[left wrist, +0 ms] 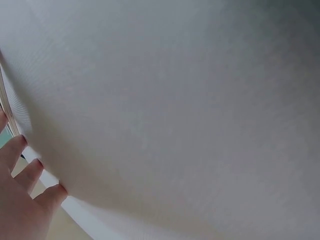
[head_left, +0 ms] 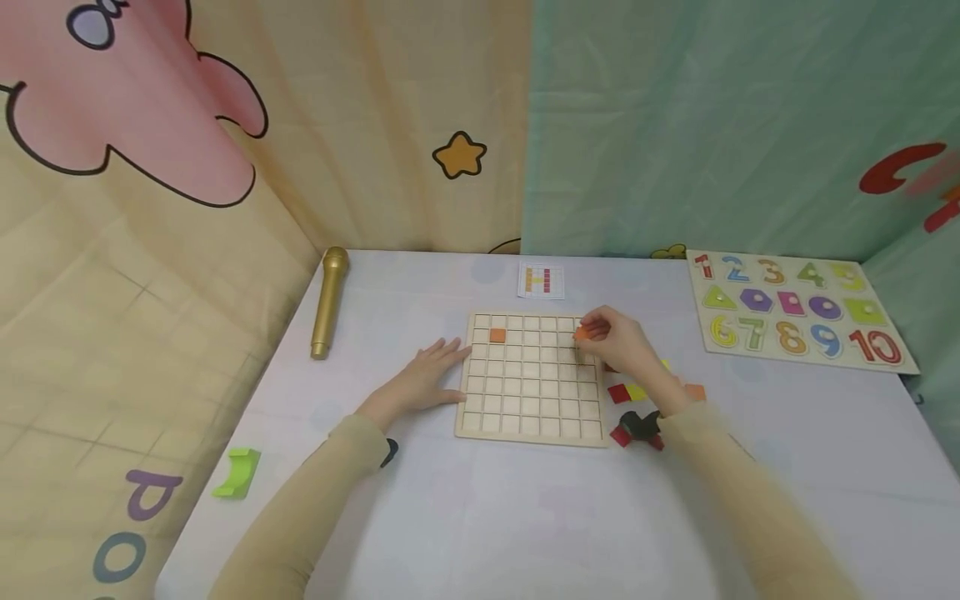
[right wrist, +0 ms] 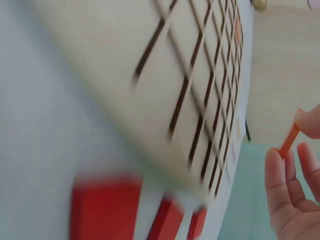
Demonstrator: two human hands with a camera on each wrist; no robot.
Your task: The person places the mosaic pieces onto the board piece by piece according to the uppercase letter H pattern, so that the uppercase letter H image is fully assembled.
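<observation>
Left hand [head_left: 422,379], fingers spread and gripping nothing, at grid board's [head_left: 530,389] left edge. Right hand [head_left: 621,343], nearer board's far-right corner, pinches orange tile [head_left: 581,332] there, edge-on in right wrist view. Printed card [head_left: 542,282] beyond board's far edge.

gold microphone [head_left: 327,312], green block [head_left: 237,473], number board [head_left: 770,318]

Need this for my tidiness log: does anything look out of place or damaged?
The number board looks oddly placed: its near right corner seems to jut past the table edge. Red tiles lie at mixed angles beside the grid board. No damage shows.
</observation>
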